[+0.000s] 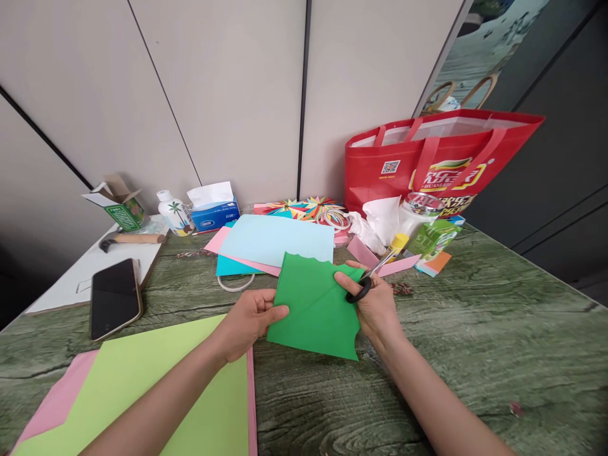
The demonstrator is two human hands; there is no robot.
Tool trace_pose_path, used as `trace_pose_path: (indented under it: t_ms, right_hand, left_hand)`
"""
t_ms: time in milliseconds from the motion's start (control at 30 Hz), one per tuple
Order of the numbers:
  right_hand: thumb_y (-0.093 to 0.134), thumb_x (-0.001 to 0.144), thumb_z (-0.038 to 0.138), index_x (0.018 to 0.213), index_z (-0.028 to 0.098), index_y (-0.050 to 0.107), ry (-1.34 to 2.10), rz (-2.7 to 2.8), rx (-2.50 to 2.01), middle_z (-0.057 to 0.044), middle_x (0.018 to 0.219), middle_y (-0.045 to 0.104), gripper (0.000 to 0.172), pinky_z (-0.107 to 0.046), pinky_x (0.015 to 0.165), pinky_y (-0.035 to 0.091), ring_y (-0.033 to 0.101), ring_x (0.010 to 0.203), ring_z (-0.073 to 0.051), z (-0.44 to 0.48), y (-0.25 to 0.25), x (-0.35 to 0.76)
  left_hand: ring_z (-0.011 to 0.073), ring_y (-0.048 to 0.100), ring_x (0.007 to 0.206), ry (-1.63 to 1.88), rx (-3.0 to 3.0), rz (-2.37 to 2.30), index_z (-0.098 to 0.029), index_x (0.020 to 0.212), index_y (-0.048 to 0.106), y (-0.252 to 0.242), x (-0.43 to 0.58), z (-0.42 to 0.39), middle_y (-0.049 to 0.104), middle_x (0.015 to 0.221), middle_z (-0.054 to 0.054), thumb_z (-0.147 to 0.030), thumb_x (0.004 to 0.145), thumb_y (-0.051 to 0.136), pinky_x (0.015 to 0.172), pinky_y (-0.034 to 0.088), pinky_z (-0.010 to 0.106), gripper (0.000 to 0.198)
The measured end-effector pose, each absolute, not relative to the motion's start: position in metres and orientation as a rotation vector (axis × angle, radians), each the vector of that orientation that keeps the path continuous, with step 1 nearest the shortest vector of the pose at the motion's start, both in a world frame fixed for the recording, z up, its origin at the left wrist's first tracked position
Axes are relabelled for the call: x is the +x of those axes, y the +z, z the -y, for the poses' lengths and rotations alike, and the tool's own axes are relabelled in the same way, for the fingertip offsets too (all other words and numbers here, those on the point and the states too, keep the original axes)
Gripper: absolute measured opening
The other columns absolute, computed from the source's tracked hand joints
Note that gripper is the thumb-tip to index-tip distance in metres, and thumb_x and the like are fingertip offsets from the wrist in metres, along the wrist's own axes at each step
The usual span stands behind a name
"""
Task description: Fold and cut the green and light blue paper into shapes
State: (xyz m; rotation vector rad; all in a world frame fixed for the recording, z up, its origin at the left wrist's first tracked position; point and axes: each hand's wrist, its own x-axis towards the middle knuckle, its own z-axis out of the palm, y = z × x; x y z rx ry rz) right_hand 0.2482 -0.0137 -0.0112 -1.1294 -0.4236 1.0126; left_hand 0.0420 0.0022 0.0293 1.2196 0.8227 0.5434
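Matt paper, bright metal and wood grain

The green sheet (316, 310) looks like smooth, matt paper, its face marked by a faint crease. The scissors (379, 265) pair shiny metal blades with handles of dark, smooth plastic. Matt paper too are the pale blue sheet (280, 237) and the lime sheet (183, 380). The bench (498, 335) shows a streaked green wood grain with a slight sheen. The phone (114, 297) has a glossy, glass-like screen. The hammer (140, 239) joins a bare wooden handle to a dark metal head. The bottle (175, 215) seems smooth plastic; the carton (127, 212) is printed card with plain brown flaps. The red bag (373, 183) looks like coated cloth, faintly shiny. The wall panels (232, 95) are smooth and matt.
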Motion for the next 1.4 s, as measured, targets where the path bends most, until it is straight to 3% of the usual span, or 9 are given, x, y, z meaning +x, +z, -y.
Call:
trace_pose_path:
  t_ms: [133, 333, 500, 967, 1167, 1400]
  right_hand:
    - [0.088, 0.035, 0.023, 0.096, 0.018, 0.064, 1.022, 0.407, -1.12, 0.002, 0.068, 0.067, 0.066, -0.029, 0.053, 0.049, 0.059, 0.055, -0.014, 0.0135, -0.0108, 0.2483]
    - [0.088, 0.035, 0.022, 0.097, 0.018, 0.064, 1.027, 0.405, -1.114, 0.003, 0.066, 0.067, 0.067, -0.029, 0.053, 0.049, 0.06, 0.055, -0.015, 0.0127, -0.0126, 0.2488]
    - [0.087, 0.035, 0.024, 0.096, 0.018, 0.065, 1.014, 0.415, -1.128, 0.002, 0.068, 0.067, 0.065, -0.029, 0.053, 0.05, 0.059, 0.055, -0.015, 0.0126, -0.013, 0.2489]
    - [0.087, 0.036, 0.027, 0.097, 0.019, 0.065, 0.991, 0.43, -1.155, 0.004, 0.065, 0.063, 0.065, -0.027, 0.051, 0.047, 0.056, 0.054, -0.013, 0.0138, -0.0121, 0.2489]
    - [0.087, 0.038, 0.027, 0.098, 0.02, 0.064, 0.975, 0.453, -1.133, 0.004, 0.064, 0.062, 0.065, -0.029, 0.053, 0.047, 0.056, 0.055, -0.015, 0.0146, -0.0111, 0.2488]
    - [0.087, 0.038, 0.026, 0.098, 0.021, 0.064, 0.991, 0.447, -1.116, 0.005, 0.062, 0.062, 0.064, -0.029, 0.054, 0.047, 0.056, 0.055, -0.014, 0.0147, -0.011, 0.2493]
  left_hand:
    - [0.0257, 0.066, 0.079, 0.54, 1.242, -0.819, -0.015, 0.1, 0.068, 0.0286, 0.0417, -0.0011, 0.073, 0.081, 0.009, -0.042, 0.069, 0.07, 0.068, 0.051, 0.035, 0.042]
    - [0.0252, 0.066, 0.088, 0.534, 1.2, -0.685, -0.013, 0.106, 0.065, 0.0261, 0.0414, -0.0018, 0.071, 0.098, 0.011, -0.036, 0.076, 0.066, 0.081, 0.049, 0.039, 0.038]
    - [0.0228, 0.066, 0.084, 0.523, 1.241, -0.704, -0.014, 0.105, 0.065, 0.0257, 0.0409, -0.0023, 0.071, 0.098, 0.011, -0.036, 0.079, 0.062, 0.076, 0.05, 0.034, 0.035]
    - [0.0179, 0.06, 0.065, 0.529, 1.364, -0.814, -0.015, 0.098, 0.068, 0.0277, 0.0403, -0.0028, 0.071, 0.081, 0.007, -0.044, 0.076, 0.063, 0.054, 0.041, 0.025, 0.037]
    - [0.023, 0.061, 0.069, 0.562, 1.36, -0.923, -0.017, 0.082, 0.069, 0.0284, 0.0417, -0.0022, 0.068, 0.068, 0.004, -0.049, 0.069, 0.066, 0.057, 0.044, 0.029, 0.034]
    - [0.0225, 0.061, 0.065, 0.576, 1.394, -0.915, -0.018, 0.075, 0.066, 0.0241, 0.0414, -0.004, 0.065, 0.06, 0.002, -0.049, 0.071, 0.064, 0.057, 0.045, 0.03, 0.031]
